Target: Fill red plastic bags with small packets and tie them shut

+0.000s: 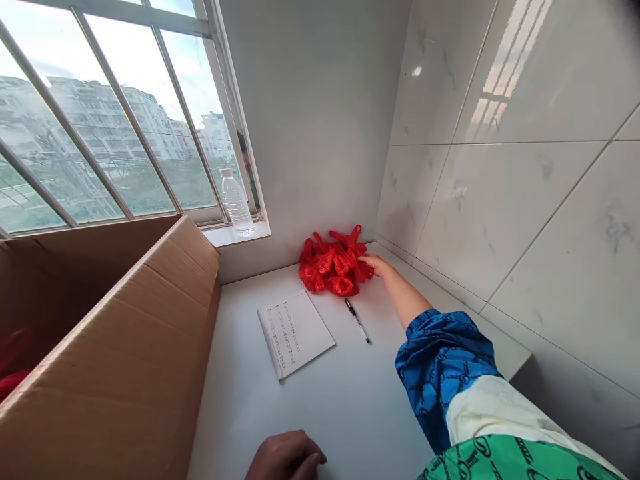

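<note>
Head view: a heap of red bags (333, 267) lies crumpled at the back of the white table (360, 407), close to the corner where the grey wall (320, 120) meets the tiles (525, 213). At the heap's right edge is the right hand (374, 264), its arm stretched out from a blue sleeve (445, 367); its fingers reach onto the plastic, slightly bent, but whether they grip it or merely touch it I cannot tell. Just in front of the bags lie a notebook (300, 333) with rows of small marks and, to its right, a pen (358, 322), dark end toward the heap. Nearer, at the bottom edge, the left hand (287, 457) shows in part, fingers curled inward; I cannot tell whether it holds anything. On the left stands an open box (125, 373) with something red (14, 363) inside, and beyond it a clear bottle (237, 203) stands upright on the sill (260, 231) by the barred window (135, 127)
</note>
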A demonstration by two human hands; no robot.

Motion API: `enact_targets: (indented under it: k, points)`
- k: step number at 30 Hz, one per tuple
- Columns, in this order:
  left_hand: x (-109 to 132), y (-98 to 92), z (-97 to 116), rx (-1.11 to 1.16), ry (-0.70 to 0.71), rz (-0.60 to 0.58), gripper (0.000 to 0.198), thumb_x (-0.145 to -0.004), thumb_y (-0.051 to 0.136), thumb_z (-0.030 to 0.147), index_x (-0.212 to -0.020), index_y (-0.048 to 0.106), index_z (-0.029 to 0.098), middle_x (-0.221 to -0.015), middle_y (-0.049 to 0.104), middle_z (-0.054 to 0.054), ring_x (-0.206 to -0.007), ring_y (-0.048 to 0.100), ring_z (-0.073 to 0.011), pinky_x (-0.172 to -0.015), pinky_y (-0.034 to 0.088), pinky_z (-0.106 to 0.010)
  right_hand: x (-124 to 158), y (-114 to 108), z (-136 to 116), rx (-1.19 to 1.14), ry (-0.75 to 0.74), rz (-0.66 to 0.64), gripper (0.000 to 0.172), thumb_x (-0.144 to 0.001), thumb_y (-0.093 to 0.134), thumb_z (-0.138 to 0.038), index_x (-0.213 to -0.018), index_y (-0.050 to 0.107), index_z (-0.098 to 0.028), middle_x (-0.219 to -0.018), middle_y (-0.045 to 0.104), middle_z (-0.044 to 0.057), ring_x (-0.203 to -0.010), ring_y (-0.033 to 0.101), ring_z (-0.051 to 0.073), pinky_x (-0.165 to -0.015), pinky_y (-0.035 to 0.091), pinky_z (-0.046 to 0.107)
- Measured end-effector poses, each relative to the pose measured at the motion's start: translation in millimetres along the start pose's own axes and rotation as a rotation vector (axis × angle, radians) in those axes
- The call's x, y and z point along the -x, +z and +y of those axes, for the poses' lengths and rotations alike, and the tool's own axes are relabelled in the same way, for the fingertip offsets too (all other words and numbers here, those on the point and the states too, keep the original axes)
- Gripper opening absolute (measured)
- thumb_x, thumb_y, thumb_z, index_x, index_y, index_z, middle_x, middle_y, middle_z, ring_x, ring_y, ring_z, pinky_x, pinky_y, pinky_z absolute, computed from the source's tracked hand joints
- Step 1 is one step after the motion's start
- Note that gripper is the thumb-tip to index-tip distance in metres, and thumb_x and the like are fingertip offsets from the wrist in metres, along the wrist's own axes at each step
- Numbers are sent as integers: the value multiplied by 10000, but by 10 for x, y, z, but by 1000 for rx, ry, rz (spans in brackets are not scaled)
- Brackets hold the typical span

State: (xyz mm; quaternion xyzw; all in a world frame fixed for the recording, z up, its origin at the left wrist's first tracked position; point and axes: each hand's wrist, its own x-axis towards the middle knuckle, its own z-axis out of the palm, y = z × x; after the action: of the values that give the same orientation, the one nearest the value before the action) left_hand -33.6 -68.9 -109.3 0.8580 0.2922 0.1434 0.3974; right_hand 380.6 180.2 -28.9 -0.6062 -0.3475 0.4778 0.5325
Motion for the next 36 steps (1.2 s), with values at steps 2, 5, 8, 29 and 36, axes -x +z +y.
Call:
enact_targets:
  k: [2,5,8,29,36]
  points:
    - [-20,-14,30,26,-17,-3,424,-971,391,537,-895,701,257,-719,706,-53,-629,634,-173,-609,472,-243,91,-101,-15,-42,-7,-14,230,-961,612,-329,-1016,657,-110,-907,737,93,-844,690,178,-770,572,305]
    - [-31,-60,141,42,-41,-9,429,-970,403,542,-882,701,246,-747,711,-52,-668,642,-169,-628,465,-232,271,-284,-65,-93,-47,2,235,-974,540,-343,-923,655,-145,-801,752,97,-821,696,191,-759,559,282]
    - [-18,-130,246,113,-94,-33,432,-961,436,555,-882,707,228,-774,719,-48,-697,647,-163,-638,465,-224,501,-515,-144,-136,-121,15,238,-961,477,-347,-921,638,-176,-851,755,93,-861,701,202,-786,557,287]
    - [-924,-717,131,912,-205,839,615,-694,829,392,-1197,513,231,-1164,644,-66,-1050,639,-219,-771,566,-305,1740,940,262,-313,-127,-545,310,-719,814,-398,-875,598,-239,-811,673,-30,-740,639,153,-700,513,267]
    - [-853,-693,55,730,-278,685,763,-710,799,383,-1370,456,217,-1178,659,-86,-955,639,-208,-750,525,-293,1654,841,640,199,-414,-366,373,-839,685,-517,-1081,645,-236,-1213,669,62,-1158,608,228,-1030,451,394]
